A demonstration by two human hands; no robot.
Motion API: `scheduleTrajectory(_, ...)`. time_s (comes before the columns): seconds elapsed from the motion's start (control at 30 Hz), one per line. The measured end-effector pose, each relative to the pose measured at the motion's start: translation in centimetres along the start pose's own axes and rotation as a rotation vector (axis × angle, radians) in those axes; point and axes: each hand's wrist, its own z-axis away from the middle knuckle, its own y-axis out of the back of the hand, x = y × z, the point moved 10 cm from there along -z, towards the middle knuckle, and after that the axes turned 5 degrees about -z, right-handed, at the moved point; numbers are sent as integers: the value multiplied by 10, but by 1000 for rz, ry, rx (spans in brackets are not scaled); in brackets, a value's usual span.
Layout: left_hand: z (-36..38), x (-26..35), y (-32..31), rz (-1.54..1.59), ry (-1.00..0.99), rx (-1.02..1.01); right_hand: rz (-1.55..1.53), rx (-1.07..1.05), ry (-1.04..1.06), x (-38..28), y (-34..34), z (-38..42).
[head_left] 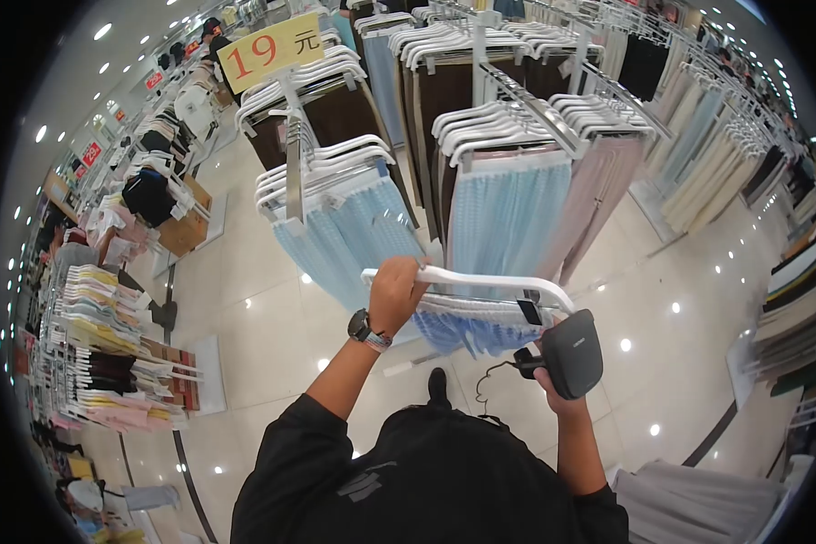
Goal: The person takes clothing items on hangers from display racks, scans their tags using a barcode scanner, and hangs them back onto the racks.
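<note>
My left hand [396,295], with a watch on its wrist, is closed on the left part of a white hanger [499,280]. From this hanger hang blue trousers [467,334], held up in front of me. My right hand [553,390] is wrapped round a dark grey handheld garment steamer [573,355], just right of the trousers; its body covers much of the fingers. A thin dark cord [482,385] dangles to its left. Behind the held hanger, light blue trousers [508,213] hang on a rack.
The metal rack arm [295,172] points toward me, with a yellow price sign [270,52] above. Pink trousers [594,195] hang at the right. Clothes racks [109,349] line the left side; grey fabric [698,503] lies low at right. Shiny tiled floor [254,335] runs between.
</note>
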Motion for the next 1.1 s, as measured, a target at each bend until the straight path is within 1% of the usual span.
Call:
scheduleTrajectory(0.03,4,9,-5,-3,-4,1,54,-31,22,-10,-1,9)
scheduleTrajectory(0.07,6,10,-5,1,59,60,105,-62,45,-23,-4,16)
scheduleTrajectory(0.1,8,11,-5,3,122,119,-32,-50,-13,-40,-8,20)
scheduleTrajectory(0.13,6,22,-9,-7,117,118,-170,-38,-71,-54,-14,24)
scheduleTrajectory(0.2,8,27,2,218,250,335,207,-212,307,-98,-36,39)
scheduleTrajectory(0.27,4,48,8,290,316,393,-518,-279,-281,-87,-54,51)
scheduleTrajectory(0.3,-1,58,7,532,398,386,-589,-351,-200,-95,-59,59)
scheduleTrajectory(0.33,-4,64,1,775,480,371,-595,-341,-196,-97,-56,65)
scheduleTrajectory(0.37,-6,60,-8,775,430,368,-549,-363,-121,-106,-52,72)
scheduleTrajectory(0.4,-10,77,-3,860,525,355,-501,-381,-48,-114,-49,79)
scheduleTrajectory(0.43,-3,70,-10,833,538,389,-505,-367,-49,-114,-45,86)
scheduleTrajectory(0.47,3,61,-17,807,551,427,-559,-301,-114,-105,-37,94)
scheduleTrajectory(0.5,2,70,-13,807,548,419,-611,-240,-177,-95,-29,102)
scheduleTrajectory(0.53,0,82,-19,994,604,330,-615,-238,-176,-85,-25,118)
scheduleTrajectory(0.57,2,93,-27,1177,659,239,-361,-166,-110,-72,-14,137)
scheduleTrajectory(0.6,5,98,-26,1169,661,239,-109,-95,-44,-77,-6,139)
scheduleTrajectory(0.63,10,103,-33,1269,696,238,-116,-96,-46,-77,-7,139)
scheduleTrajectory(0.67,15,108,-38,1371,730,237,-35,-65,-62,-78,-5,135)
scheduleTrajectory(0.7,18,113,-37,1385,762,206,48,-34,-78,-79,-2,130)
scheduleTrajectory(0.73,20,109,-38,1382,765,206,46,-35,-81,-77,-3,131)
scheduleTrajectory(0.8,29,102,-47,1549,807,199,-258,2,-467,-37,-9,146)
scheduleTrajectory(0.83,33,98,-44,1549,813,206,-257,-5,-472,-38,-11,144)
scheduleTrajectory(0.9,45,91,-44,1691,907,195,-294,52,-443,-45,-14,131)
scheduleTrajectory(0.93,50,81,-42,1689,910,206,-295,43,-446,-46,-18,125)
scheduleTrajectory(1.0,59,69,-44,1774,891,95,-323,87,-446,-49,-21,116)
scheduleTrajectory(1.03,64,62,-43,1776,894,103,-320,80,-449,-48,-20,111)
scheduleTrajectory(1.1,71,58,-36,1944,931,43,-294,-11,-447,-54,-36,99)
